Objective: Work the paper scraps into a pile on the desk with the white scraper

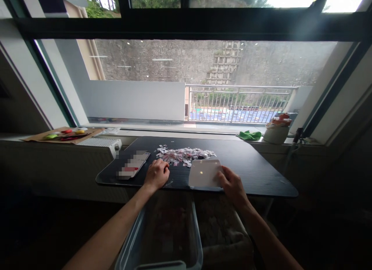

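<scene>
Tabletop (252, 169), right fingers (228, 174) closed on panel (204, 173)

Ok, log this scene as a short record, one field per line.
Left hand: curled on the black table, anything inside unclear
Right hand: gripping a white panel by its right side
Paper scraps: loose heap on the black table, beyond the white panel
Near side: see-through bin, below the tabletop
Far right: green cloth beside a white bucket

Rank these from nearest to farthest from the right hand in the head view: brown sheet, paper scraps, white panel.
1. White panel: held in the right hand.
2. Paper scraps: heaped on the black table, left of that hand.
3. Brown sheet: far left, off the table.
</scene>
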`<control>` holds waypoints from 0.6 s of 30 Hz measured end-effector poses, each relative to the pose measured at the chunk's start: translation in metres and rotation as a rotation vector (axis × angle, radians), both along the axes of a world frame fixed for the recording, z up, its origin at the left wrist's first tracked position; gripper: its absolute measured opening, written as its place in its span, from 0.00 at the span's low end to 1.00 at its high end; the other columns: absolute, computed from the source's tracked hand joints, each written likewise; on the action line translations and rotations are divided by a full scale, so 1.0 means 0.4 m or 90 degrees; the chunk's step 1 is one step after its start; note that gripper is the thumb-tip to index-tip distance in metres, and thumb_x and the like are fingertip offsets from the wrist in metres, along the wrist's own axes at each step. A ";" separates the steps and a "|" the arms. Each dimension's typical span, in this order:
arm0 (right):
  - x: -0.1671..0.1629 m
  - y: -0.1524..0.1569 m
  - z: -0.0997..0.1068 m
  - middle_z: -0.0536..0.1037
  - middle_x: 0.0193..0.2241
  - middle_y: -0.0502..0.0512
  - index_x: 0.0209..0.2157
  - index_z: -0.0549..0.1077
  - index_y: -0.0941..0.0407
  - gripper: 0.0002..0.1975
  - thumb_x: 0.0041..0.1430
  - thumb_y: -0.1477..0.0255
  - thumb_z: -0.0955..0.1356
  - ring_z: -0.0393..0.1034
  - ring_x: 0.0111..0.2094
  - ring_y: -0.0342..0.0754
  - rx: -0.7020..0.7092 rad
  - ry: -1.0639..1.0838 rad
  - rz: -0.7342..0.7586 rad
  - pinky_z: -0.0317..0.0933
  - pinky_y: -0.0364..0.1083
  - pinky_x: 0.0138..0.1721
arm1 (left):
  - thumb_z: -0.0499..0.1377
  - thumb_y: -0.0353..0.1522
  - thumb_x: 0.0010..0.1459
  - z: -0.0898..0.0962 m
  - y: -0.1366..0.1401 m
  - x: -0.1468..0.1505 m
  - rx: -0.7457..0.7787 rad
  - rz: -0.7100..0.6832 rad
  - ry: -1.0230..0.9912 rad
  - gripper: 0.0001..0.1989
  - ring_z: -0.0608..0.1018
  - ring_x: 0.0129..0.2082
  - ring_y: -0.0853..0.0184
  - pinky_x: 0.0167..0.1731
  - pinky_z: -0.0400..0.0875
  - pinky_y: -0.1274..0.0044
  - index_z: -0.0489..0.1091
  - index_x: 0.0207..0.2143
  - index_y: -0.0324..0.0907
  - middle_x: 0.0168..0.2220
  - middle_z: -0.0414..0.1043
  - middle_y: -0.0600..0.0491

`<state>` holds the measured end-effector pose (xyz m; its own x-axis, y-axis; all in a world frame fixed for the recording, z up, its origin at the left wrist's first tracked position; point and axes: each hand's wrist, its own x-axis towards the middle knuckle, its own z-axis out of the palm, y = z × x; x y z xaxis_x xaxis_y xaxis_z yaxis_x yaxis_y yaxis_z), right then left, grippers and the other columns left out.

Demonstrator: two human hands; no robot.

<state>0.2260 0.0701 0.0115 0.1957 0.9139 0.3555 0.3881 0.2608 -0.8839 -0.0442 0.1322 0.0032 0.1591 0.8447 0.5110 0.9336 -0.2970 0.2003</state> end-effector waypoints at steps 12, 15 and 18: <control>0.006 -0.014 -0.008 0.78 0.33 0.57 0.41 0.72 0.60 0.19 0.51 0.63 0.62 0.71 0.33 0.50 0.007 -0.010 -0.044 0.64 0.46 0.32 | 0.50 0.29 0.52 -0.005 0.003 -0.001 0.001 -0.003 -0.015 0.09 0.70 0.38 0.61 0.41 0.66 0.70 0.71 0.29 0.41 0.35 0.70 0.48; 0.009 -0.015 -0.007 0.78 0.33 0.56 0.41 0.72 0.59 0.19 0.51 0.63 0.62 0.71 0.33 0.50 0.012 -0.006 -0.061 0.64 0.46 0.33 | 0.50 0.29 0.52 -0.005 0.003 -0.001 0.005 -0.006 -0.016 0.09 0.70 0.37 0.61 0.40 0.66 0.70 0.71 0.29 0.41 0.35 0.70 0.48; 0.017 -0.020 -0.007 0.78 0.33 0.56 0.41 0.73 0.58 0.19 0.51 0.64 0.62 0.71 0.33 0.50 0.016 -0.015 -0.095 0.65 0.47 0.34 | 0.50 0.29 0.52 -0.005 0.003 -0.001 0.013 -0.005 -0.013 0.09 0.70 0.36 0.62 0.40 0.66 0.70 0.71 0.29 0.42 0.34 0.70 0.49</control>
<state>0.2327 0.0623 0.0085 0.3205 0.8657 0.3846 0.4449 0.2208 -0.8679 -0.0446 0.1334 0.0012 0.1549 0.8329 0.5313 0.9272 -0.3082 0.2128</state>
